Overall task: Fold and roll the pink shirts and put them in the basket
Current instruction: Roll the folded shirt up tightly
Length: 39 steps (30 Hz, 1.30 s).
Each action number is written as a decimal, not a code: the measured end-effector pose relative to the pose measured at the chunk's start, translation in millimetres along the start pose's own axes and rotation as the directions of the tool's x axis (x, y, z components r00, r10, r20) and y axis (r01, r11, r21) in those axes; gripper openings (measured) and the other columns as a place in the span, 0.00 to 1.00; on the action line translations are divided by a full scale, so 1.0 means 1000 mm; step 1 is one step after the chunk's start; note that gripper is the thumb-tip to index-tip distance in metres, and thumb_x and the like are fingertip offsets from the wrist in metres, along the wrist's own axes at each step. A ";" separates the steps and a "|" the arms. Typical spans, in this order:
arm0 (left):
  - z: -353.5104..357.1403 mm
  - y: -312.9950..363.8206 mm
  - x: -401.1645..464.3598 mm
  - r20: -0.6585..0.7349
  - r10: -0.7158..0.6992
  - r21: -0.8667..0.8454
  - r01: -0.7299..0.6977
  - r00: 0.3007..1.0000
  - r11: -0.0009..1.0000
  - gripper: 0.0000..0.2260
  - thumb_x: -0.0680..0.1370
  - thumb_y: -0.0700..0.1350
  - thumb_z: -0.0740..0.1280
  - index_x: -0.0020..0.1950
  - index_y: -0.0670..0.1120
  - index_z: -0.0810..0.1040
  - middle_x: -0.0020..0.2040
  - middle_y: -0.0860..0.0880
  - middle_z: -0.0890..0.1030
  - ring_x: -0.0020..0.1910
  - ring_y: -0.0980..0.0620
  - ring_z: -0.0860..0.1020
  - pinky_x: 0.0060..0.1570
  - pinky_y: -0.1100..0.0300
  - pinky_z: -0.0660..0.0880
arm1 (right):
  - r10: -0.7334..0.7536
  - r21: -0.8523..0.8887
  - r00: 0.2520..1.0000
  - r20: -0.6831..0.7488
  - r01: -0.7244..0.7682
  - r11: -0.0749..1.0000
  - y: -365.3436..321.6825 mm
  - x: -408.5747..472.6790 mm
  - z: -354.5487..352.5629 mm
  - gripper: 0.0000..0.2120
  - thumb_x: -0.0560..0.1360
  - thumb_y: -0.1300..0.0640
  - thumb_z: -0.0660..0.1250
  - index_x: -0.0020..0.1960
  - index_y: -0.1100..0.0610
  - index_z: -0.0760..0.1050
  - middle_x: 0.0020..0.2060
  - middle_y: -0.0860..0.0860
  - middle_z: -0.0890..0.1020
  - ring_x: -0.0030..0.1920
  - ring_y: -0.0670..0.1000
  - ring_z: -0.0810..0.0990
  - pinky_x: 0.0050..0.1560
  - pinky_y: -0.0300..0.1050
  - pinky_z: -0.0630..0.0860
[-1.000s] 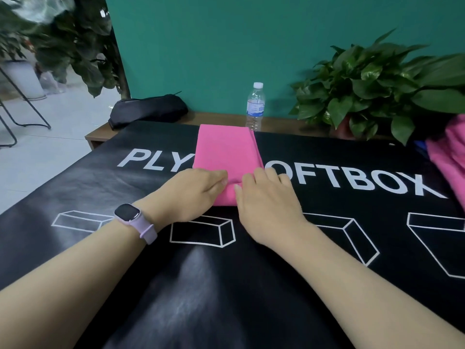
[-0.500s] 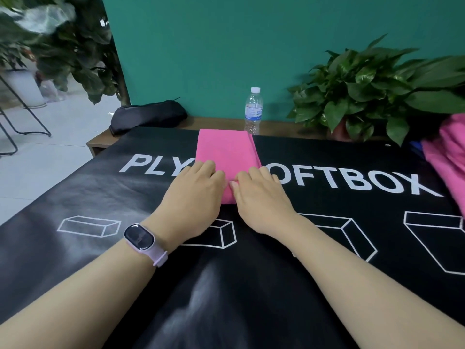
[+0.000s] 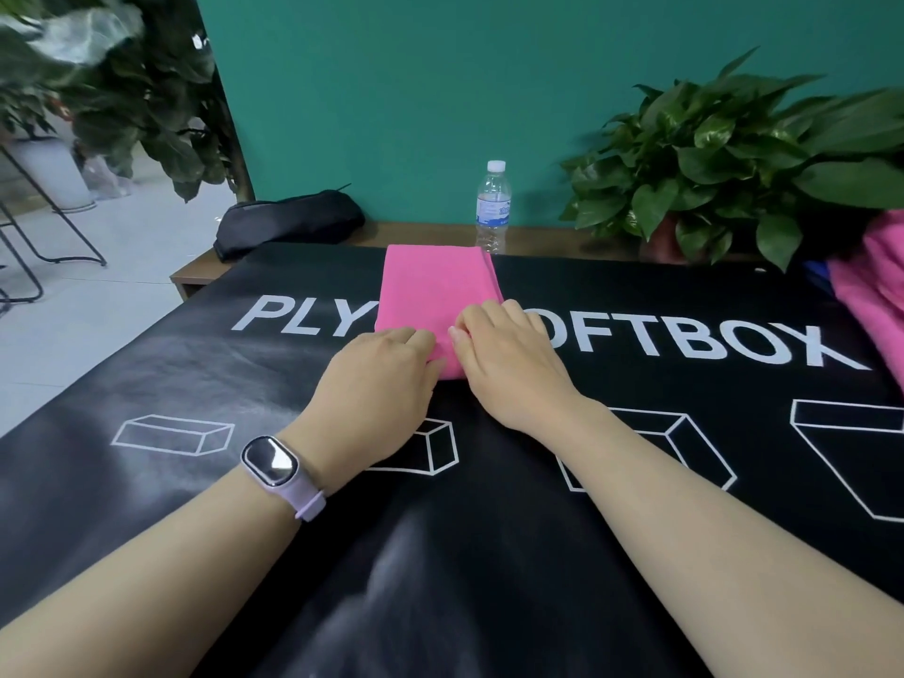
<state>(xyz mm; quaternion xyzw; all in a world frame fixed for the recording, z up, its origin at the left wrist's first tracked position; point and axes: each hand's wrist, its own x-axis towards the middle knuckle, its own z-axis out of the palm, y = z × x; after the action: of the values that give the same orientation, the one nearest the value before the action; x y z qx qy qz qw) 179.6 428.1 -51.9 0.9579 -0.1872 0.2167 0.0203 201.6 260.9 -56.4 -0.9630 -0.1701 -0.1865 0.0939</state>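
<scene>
i see both hands, left hand (image 3: 379, 379) and right hand (image 3: 508, 357), fingers curled gripping the near end of the pink shirt (image 3: 438, 291).

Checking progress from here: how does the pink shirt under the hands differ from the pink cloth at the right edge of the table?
The pink shirt lies flat, folded into a narrow strip in the middle of the black mat; the pink cloth is a loose, unfolded heap cut off by the frame. The left hand and right hand curl over the shirt's near end; nothing touches the cloth. Both are the same bright pink.
</scene>
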 end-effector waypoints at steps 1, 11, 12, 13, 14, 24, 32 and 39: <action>0.003 -0.003 0.001 0.026 0.006 -0.019 -0.005 1.000 1.000 0.15 0.84 0.51 0.47 0.48 0.47 0.70 0.46 0.51 0.74 0.46 0.46 0.72 0.48 0.55 0.67 | -0.005 -0.023 1.000 0.007 0.005 1.000 0.000 -0.001 -0.001 0.16 0.86 0.48 0.48 0.58 0.55 0.72 0.51 0.50 0.74 0.52 0.54 0.69 0.58 0.50 0.65; 0.007 -0.022 0.025 0.033 0.036 -0.193 -0.029 0.999 0.981 0.18 0.86 0.49 0.50 0.41 0.44 0.70 0.38 0.48 0.73 0.40 0.43 0.69 0.51 0.48 0.68 | -0.035 -0.040 0.997 0.065 0.037 0.999 0.000 -0.003 -0.006 0.18 0.86 0.49 0.47 0.57 0.55 0.73 0.51 0.50 0.76 0.53 0.54 0.73 0.59 0.50 0.67; 0.007 -0.021 0.025 0.038 0.028 -0.222 -0.019 0.999 0.975 0.18 0.86 0.49 0.51 0.40 0.44 0.69 0.37 0.48 0.72 0.39 0.43 0.69 0.50 0.49 0.68 | -0.033 -0.051 0.998 0.057 0.036 0.998 -0.001 -0.002 -0.007 0.18 0.86 0.49 0.46 0.56 0.56 0.73 0.50 0.51 0.77 0.52 0.54 0.74 0.58 0.51 0.68; 0.007 -0.020 0.025 0.051 0.021 -0.258 -0.007 0.998 0.966 0.18 0.86 0.49 0.52 0.39 0.44 0.67 0.36 0.48 0.72 0.39 0.43 0.70 0.48 0.49 0.67 | -0.033 -0.062 0.998 0.045 0.035 0.997 -0.003 -0.001 -0.008 0.18 0.86 0.50 0.47 0.53 0.55 0.73 0.47 0.51 0.78 0.49 0.55 0.75 0.56 0.52 0.69; 0.007 -0.021 0.024 0.063 0.024 -0.296 -0.005 0.998 0.955 0.18 0.86 0.49 0.53 0.38 0.44 0.66 0.34 0.48 0.72 0.38 0.43 0.70 0.45 0.49 0.67 | -0.034 -0.070 0.999 0.031 0.036 0.997 -0.004 0.000 -0.008 0.17 0.86 0.51 0.48 0.49 0.55 0.71 0.44 0.52 0.78 0.46 0.56 0.76 0.52 0.53 0.70; 0.001 -0.022 0.012 0.142 0.031 -0.518 0.048 0.989 0.854 0.12 0.85 0.52 0.53 0.43 0.50 0.61 0.31 0.48 0.70 0.35 0.42 0.70 0.41 0.45 0.69 | -0.121 -0.231 0.990 0.070 0.135 0.963 -0.007 0.000 -0.013 0.10 0.79 0.63 0.58 0.40 0.56 0.62 0.29 0.47 0.60 0.29 0.56 0.64 0.27 0.45 0.53; 0.011 -0.027 0.023 0.010 0.122 -0.235 -0.116 0.993 0.965 0.12 0.85 0.49 0.54 0.43 0.47 0.65 0.39 0.51 0.68 0.42 0.46 0.65 0.44 0.55 0.56 | 0.002 -0.185 1.000 -0.007 -0.003 0.983 -0.026 -0.028 -0.008 0.23 0.83 0.46 0.44 0.58 0.56 0.74 0.51 0.54 0.77 0.52 0.58 0.72 0.55 0.54 0.67; 0.002 -0.021 0.027 -0.019 0.146 -0.214 -0.147 0.989 0.966 0.10 0.84 0.43 0.56 0.44 0.45 0.70 0.40 0.48 0.73 0.41 0.43 0.72 0.45 0.47 0.68 | 0.040 -0.153 0.997 0.070 -0.029 0.988 -0.020 -0.015 0.000 0.20 0.86 0.45 0.45 0.62 0.54 0.70 0.56 0.53 0.74 0.55 0.57 0.71 0.58 0.51 0.63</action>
<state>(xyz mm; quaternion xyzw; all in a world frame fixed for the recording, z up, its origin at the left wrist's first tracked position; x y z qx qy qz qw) 210.2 438.0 -41.5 0.9333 -0.2796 0.1977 0.1078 181.3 275.2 -60.1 -0.9763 -0.1421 -0.1623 0.0175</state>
